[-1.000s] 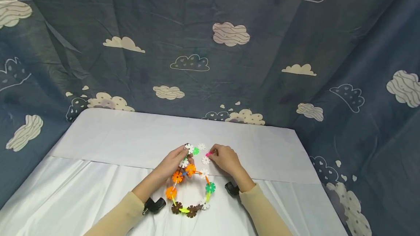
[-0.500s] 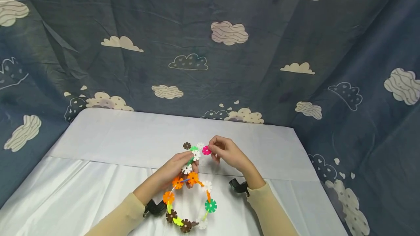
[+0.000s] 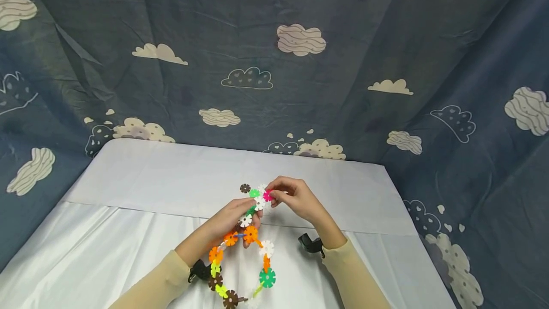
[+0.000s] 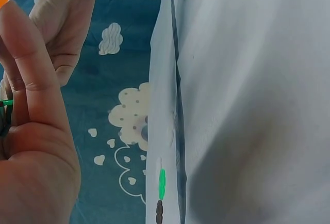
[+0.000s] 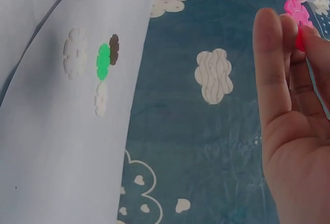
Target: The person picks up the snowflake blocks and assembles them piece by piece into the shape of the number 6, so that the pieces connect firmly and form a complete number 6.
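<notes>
My left hand (image 3: 231,216) grips a chain of notched flower-shaped snowflake discs near its upper end. Below the fingers the chain runs into a ring of orange discs (image 3: 216,255), brown discs (image 3: 230,299), a green disc (image 3: 268,278) and others, some edge-on. A white disc (image 3: 259,203) forms the tip beyond the left thumb. Between thumb and fingers, my right hand (image 3: 298,199) pinches a pink disc (image 3: 268,196), right at that white tip. The right wrist view shows the pink disc (image 5: 296,10) by the fingertips. Left fingers partly cover the chain.
Several loose discs lie on the white-covered table beyond the hands, among them a brown disc (image 3: 245,188), a light green disc (image 3: 254,193) and a white disc (image 5: 76,53). A dark cloud-patterned curtain (image 3: 249,108) stands behind the table. Each wrist carries a black camera (image 3: 311,243).
The right hand has lifted the pink disc from beside a loose white one and brought it left to the chain's tip. The ring hangs lower and farther left, its tip turned toward the right hand.
</notes>
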Tool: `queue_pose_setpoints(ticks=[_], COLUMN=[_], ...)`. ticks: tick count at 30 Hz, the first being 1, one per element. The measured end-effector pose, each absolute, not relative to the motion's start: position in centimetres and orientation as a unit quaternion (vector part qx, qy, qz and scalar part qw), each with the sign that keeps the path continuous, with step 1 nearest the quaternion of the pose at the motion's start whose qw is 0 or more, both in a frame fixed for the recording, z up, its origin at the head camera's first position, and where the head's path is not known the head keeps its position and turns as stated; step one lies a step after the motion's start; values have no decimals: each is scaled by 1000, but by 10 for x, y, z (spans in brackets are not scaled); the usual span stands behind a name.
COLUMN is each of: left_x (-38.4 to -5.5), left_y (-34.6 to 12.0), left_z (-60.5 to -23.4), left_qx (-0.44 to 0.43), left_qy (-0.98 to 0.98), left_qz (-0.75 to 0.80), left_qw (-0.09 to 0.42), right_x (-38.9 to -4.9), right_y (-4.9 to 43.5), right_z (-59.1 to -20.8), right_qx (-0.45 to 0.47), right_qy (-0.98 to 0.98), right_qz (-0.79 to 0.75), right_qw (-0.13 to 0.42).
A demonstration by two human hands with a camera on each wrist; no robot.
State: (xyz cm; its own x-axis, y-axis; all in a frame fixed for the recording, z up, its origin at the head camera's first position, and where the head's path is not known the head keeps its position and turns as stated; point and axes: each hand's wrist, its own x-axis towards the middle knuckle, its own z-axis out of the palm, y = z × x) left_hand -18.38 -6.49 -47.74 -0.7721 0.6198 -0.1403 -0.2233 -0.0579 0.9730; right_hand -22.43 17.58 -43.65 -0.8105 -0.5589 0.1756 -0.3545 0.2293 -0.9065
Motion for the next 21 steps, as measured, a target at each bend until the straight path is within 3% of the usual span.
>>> queue_pose_setpoints(ticks=[14,21], left_x=[-184,-184], left_y=[-66,-65], left_z=[-473,-472], left_qx=[172,153], left_qy=[633,659], left_qz=[706,694], left_qw=[267,245], right_x=[-223,-217], right_y=[178,171], right_z=[-434,-430], right_qx=[-327,-374], right_qy=[785,800], right_qz=[-523,-467], right_qw=[52,-48])
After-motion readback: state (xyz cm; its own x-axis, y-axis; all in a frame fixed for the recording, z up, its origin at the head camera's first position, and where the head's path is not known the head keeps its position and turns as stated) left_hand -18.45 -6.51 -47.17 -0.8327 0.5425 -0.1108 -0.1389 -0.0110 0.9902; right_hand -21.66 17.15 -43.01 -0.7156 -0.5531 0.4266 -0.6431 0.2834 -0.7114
